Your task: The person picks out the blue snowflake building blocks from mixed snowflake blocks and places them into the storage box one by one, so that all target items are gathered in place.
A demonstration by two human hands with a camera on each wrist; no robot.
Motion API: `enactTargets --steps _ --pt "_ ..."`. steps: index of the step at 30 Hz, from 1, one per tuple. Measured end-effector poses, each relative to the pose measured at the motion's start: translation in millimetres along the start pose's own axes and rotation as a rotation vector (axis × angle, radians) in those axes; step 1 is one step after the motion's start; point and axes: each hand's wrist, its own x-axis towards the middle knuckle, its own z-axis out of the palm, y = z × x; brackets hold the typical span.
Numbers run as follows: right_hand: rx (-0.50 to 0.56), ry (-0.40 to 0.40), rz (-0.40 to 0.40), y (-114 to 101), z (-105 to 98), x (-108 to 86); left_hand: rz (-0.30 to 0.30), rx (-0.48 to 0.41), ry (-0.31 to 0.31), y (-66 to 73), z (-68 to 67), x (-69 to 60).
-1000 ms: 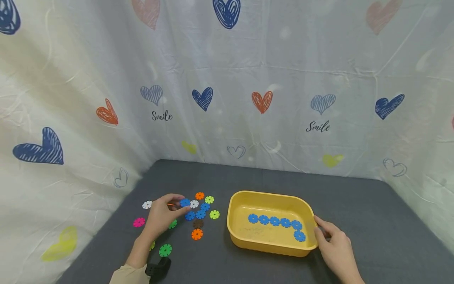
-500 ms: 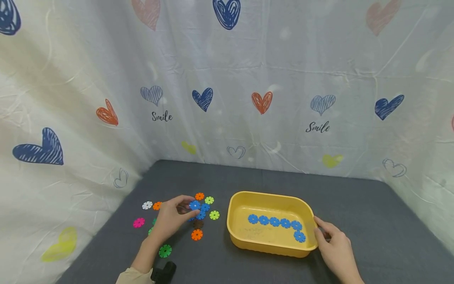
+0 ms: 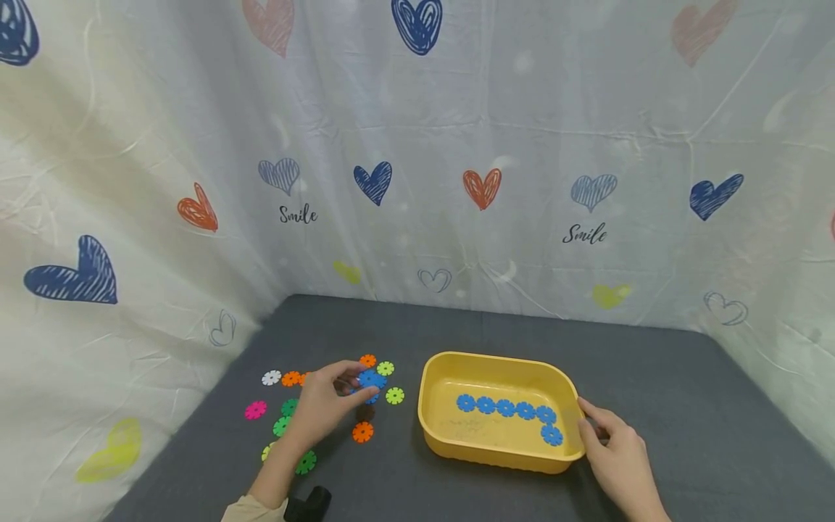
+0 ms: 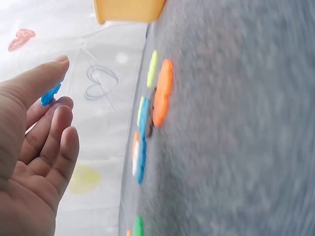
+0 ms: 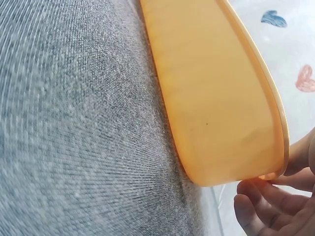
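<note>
My left hand (image 3: 318,407) pinches a blue notched plastic disc (image 4: 50,94) between thumb and fingers. It is held up off the table, over the loose discs at the left of the head view. The hand partly hides the blue discs below it and a brown disc (image 3: 365,412). At the right end of the yellow plastic basin (image 3: 492,453), my right hand (image 3: 618,453) holds the rim, thumb on one side and fingers on the other. Inside the basin lies a bent row of several blue discs (image 3: 505,408).
Around the left hand lie loose discs: orange (image 3: 362,433), yellow-green (image 3: 394,396), pink (image 3: 256,410), white (image 3: 271,378) and green (image 3: 306,462). A dark grey cloth (image 3: 457,500) covers the table. Behind it hangs a pale curtain (image 3: 535,290) printed with hearts.
My left hand has moved right with the blue disc, towards the basin, uncovering orange and green discs behind it. The right hand and the basin have stayed put.
</note>
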Motion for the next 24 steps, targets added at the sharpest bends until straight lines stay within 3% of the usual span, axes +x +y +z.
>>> enactTargets --steps 11,24 --pt "0.0 -0.004 -0.004 1 0 0.1 0.047 -0.091 0.008 26.6 9.2 -6.7" --pt "0.002 -0.013 -0.002 1 0 0.6 0.078 -0.103 0.027 28.5 22.0 -9.1"
